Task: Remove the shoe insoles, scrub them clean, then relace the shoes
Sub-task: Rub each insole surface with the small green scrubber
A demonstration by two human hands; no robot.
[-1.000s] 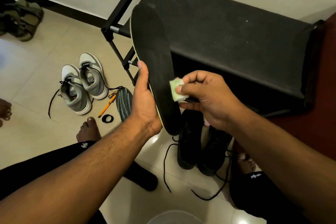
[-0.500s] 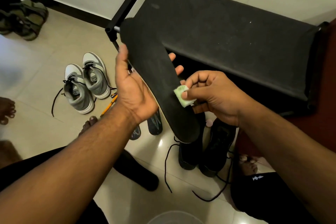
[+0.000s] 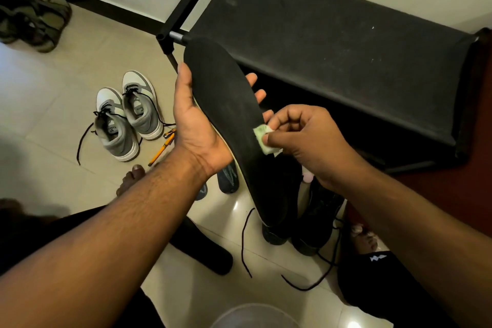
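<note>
Head view, near to far.

Op: Nearest me, a pale bucket rim [image 3: 254, 314] at the bottom edge. Above it, loose black laces [image 3: 246, 242] trail on the floor [image 3: 53, 82] beside the black shoes [image 3: 306, 210], which stand unlaced below the hands.

Obs: And the hands?

Op: My left hand [image 3: 197, 125] cradles the black insole [image 3: 231, 114] from beneath, thumb along its near edge, fingertips [image 3: 259, 94] showing past the far edge. I judge that grip backs the flexible insole against rubbing pressure. Right hand [image 3: 306, 138] pinches a small green sponge [image 3: 265, 138] against the insole's right edge, mid-length.

Obs: So the step is scrubbing?

Op: I'd say so. The insole is held in the air, tilted with one end toward the shoes, its broad face turned up to me.

Obs: Further out?

Op: Another insole [image 3: 228, 176] lies on the floor behind the left wrist. Beyond, grey sneakers [image 3: 127, 117] with an orange pen [image 3: 162, 146] beside them. Farthest, a black shoe rack [image 3: 346, 48] against the wall and sandals [image 3: 34, 18] in the corner.
</note>
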